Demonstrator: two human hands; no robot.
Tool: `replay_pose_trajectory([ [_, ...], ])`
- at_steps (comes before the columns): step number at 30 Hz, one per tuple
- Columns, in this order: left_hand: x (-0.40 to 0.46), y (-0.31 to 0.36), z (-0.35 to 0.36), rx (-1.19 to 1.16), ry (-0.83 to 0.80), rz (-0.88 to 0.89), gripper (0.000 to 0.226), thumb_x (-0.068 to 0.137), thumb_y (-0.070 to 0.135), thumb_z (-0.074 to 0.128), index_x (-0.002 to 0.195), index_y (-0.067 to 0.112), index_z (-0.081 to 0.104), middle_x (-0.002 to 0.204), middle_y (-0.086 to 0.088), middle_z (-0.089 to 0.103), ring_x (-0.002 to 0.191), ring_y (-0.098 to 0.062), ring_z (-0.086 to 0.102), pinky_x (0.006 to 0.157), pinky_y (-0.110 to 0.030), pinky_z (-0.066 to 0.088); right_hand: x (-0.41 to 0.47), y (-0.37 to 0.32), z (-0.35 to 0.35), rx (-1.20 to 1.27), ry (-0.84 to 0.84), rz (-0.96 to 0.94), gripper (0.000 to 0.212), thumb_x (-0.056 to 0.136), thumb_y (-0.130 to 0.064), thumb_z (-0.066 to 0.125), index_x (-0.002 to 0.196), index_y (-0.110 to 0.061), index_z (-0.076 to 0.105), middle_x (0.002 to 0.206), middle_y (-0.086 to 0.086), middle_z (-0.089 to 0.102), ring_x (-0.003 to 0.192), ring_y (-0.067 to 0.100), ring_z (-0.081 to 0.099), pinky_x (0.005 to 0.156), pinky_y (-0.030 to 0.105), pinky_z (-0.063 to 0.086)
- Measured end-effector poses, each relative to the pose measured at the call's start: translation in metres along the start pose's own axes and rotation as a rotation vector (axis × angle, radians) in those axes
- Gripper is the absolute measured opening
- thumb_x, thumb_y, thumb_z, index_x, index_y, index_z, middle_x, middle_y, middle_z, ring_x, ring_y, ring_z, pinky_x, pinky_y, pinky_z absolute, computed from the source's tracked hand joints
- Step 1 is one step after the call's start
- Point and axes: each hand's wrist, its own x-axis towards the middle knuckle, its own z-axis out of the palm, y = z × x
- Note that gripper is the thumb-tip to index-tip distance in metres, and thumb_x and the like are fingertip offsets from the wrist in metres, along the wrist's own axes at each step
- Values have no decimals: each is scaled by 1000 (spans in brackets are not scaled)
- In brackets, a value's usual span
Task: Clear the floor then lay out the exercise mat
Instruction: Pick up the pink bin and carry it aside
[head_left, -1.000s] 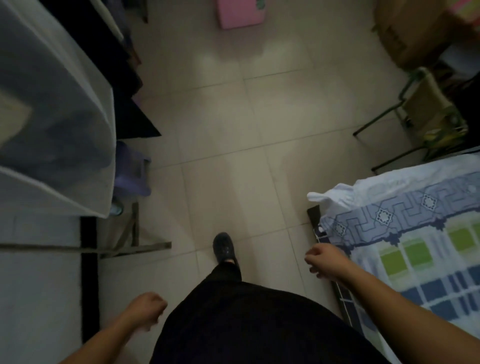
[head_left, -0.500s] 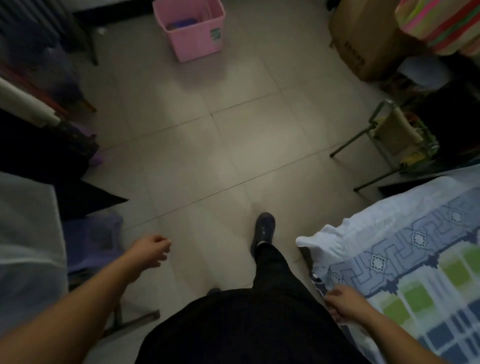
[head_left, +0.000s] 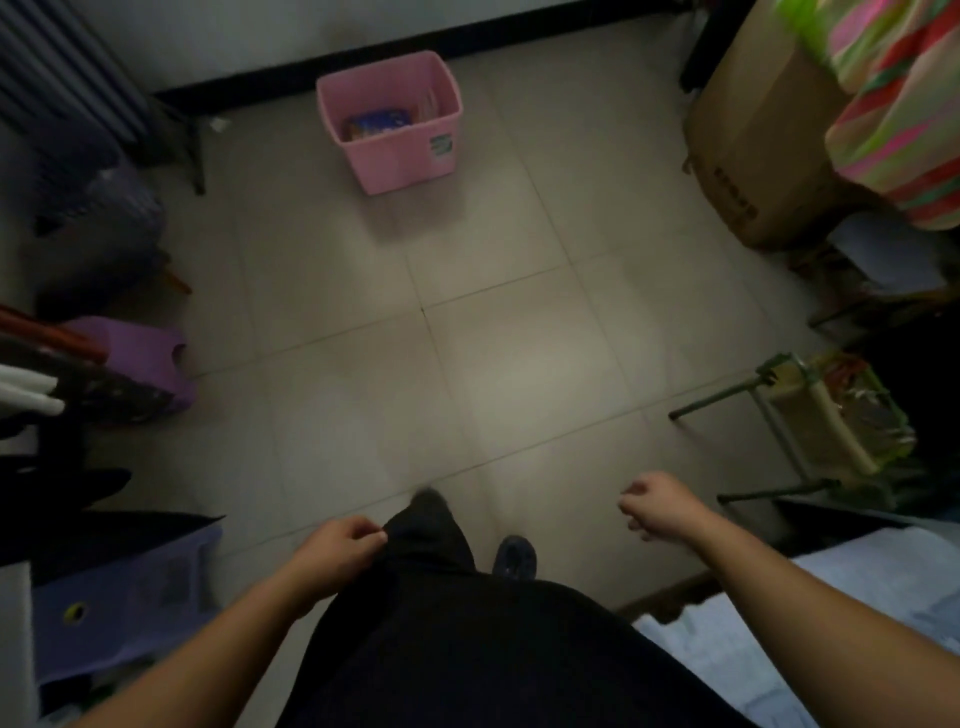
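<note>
Both hands, left (head_left: 340, 548) and right (head_left: 657, 501), hang loosely curled, seemingly empty, above the tiled floor (head_left: 467, 338).

Pink bin (head_left: 390, 122) sticker: small green and white label, too blurred to read.
Cardboard box (head_left: 748, 150) print: dark characters along its side, not legible.

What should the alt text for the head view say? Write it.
A person walks across a tiled floor toward a pink bin by the wall, left hand and right hand loosely curled and holding nothing. A cardboard box stands at right.
</note>
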Motion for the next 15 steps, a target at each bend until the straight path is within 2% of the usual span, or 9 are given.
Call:
replay_pose_trajectory([
  [4, 52, 15, -42, -58, -4, -109, 14, 93, 26, 55, 95, 17, 66, 94, -10, 68, 87, -26, 66, 76, -38, 55, 57, -93, -34, 56, 13, -60, 10, 88, -10, 55, 84, -7, 64, 77, 14, 61, 67, 24, 60, 61, 31, 47],
  [10, 136, 39, -143, 2, -64, -235, 14, 95, 15, 55, 83, 8, 59, 71, -10, 53, 53, -18, 45, 47, -21, 35, 117, -203, -64, 40, -6, -42, 17, 88, -12, 56, 94, 0, 66, 80, 14, 64, 70, 23, 63, 61, 32, 50],
  [13, 172, 81, -214, 9, -53, -202, 14, 97, 16, 52, 87, 6, 56, 78, -13, 53, 57, -19, 46, 48, -21, 34, 137, -237, -79, 18, -20, -18, 17, 87, -12, 57, 93, 1, 66, 79, 14, 64, 69, 23, 62, 60, 32, 49],
  [15, 195, 118, -262, -13, 20, -148, 14, 97, 15, 52, 88, 5, 57, 82, -15, 54, 62, -22, 48, 53, -23, 35, 151, -250, -92, 11, -16, 12, 16, 87, -11, 58, 91, 2, 67, 77, 15, 65, 69, 25, 62, 61, 33, 48],
])
